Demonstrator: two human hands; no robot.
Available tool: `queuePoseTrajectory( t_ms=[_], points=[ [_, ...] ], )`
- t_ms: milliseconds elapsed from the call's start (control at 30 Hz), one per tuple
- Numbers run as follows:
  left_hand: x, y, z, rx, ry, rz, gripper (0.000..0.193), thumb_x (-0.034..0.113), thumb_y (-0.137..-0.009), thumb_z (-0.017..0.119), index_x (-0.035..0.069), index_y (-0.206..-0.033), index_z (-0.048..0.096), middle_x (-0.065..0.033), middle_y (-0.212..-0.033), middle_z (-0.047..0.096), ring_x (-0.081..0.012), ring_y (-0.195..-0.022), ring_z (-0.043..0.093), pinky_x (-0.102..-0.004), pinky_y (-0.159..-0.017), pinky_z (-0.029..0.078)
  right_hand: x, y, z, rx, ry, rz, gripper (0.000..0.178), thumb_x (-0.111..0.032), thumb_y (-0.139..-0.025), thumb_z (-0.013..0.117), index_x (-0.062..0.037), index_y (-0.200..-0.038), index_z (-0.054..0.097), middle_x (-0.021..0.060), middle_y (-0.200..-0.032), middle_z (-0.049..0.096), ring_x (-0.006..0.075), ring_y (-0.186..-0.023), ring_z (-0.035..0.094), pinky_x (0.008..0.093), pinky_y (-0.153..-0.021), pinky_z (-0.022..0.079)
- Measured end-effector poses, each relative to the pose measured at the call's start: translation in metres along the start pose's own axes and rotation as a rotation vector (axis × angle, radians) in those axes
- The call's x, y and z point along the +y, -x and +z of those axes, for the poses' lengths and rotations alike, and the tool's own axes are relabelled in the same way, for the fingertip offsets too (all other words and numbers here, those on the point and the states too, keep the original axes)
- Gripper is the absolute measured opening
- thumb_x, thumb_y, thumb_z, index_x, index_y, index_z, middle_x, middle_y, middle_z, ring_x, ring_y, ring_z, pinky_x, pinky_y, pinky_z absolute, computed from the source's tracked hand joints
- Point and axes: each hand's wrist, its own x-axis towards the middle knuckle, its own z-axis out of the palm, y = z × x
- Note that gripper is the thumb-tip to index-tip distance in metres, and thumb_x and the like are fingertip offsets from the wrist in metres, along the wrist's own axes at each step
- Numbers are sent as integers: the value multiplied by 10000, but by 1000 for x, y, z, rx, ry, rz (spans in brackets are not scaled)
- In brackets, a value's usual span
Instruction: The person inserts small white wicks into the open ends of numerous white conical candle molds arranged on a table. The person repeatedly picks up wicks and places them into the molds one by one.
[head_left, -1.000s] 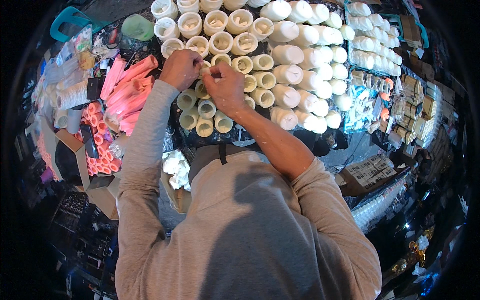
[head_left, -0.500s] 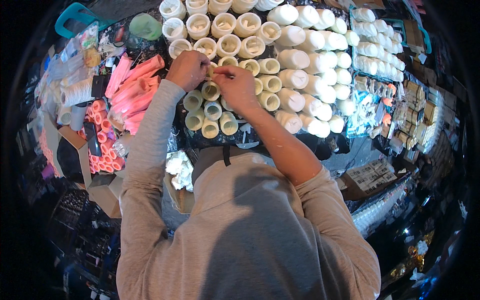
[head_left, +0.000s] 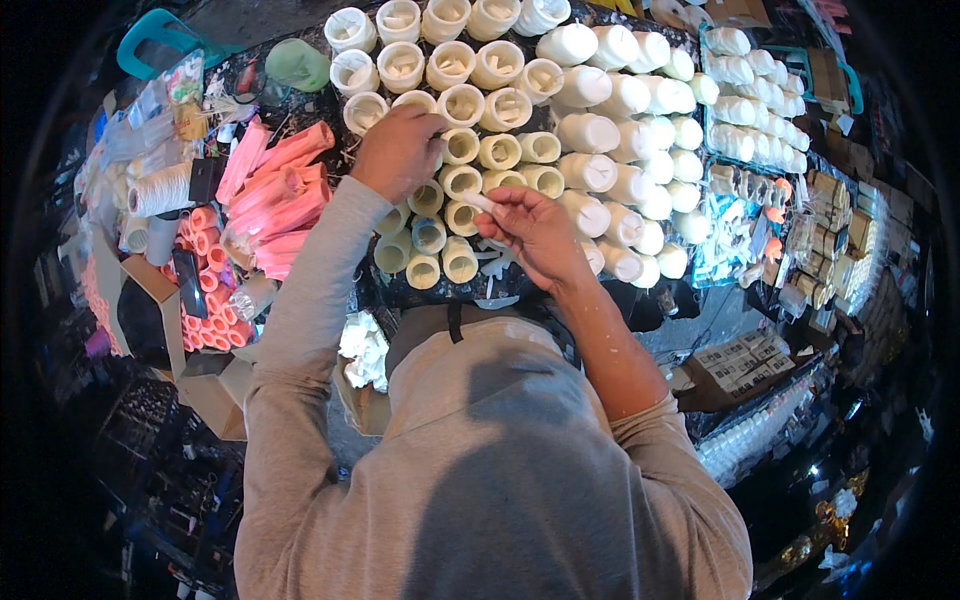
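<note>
My right hand (head_left: 537, 235) pinches a small white stick-like piece (head_left: 478, 202) between thumb and fingers, just above the near hollow cream cups (head_left: 460, 262). My left hand (head_left: 400, 150) is over the middle of the cups, its fingers curled and its back toward me. What those fingertips hold, if anything, is hidden. Beyond it stand wider cream jars (head_left: 450, 62) with pale pieces inside. To the right lie rows of rounded white pieces (head_left: 588, 132), some with a thin string at the end.
Pink tubes (head_left: 282, 190) lie in a pile at the left, near a spool of white cord (head_left: 160, 190) and a dark phone-like slab (head_left: 187, 282). A green bag (head_left: 298, 66) sits at the far left. An open cardboard box (head_left: 215, 385) stands below.
My right hand has drawn away from the left, toward me and to the right, with the white piece now showing in its fingers. The left hand has moved slightly right.
</note>
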Motion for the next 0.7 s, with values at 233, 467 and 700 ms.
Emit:
queuePoseTrajectory(
  t_ms=[233, 467, 700],
  points=[
    [21, -19, 38, -8, -252, 179, 134, 123, -828, 716, 64, -943, 678, -122, -965, 659, -340, -977, 646, -467, -829, 548, -14, -6, -1, 352, 670, -393, 207, -72, -944, 738, 18, -1127, 702, 95, -911, 744, 148, -788, 715, 309, -718, 582],
    [11, 9, 36, 75, -107, 70, 144, 61, -826, 682, 15, -962, 700, -162, -862, 681, -370, -851, 663, -478, -763, 527, -17, -41, 18, 348, 986, -751, 248, -116, -920, 733, 10, -1133, 723, 175, -958, 746, 260, -816, 726, 374, -775, 576],
    [13, 13, 29, -4, 26, -94, 223, 23, -831, 692, 15, -1053, 716, -166, -856, 694, -367, -777, 677, -452, -729, 538, -13, -54, 33, 279, 1048, -751, 284, -122, -922, 726, 9, -1174, 715, 208, -1026, 751, 324, -878, 748, 435, -789, 582]
  ],
)
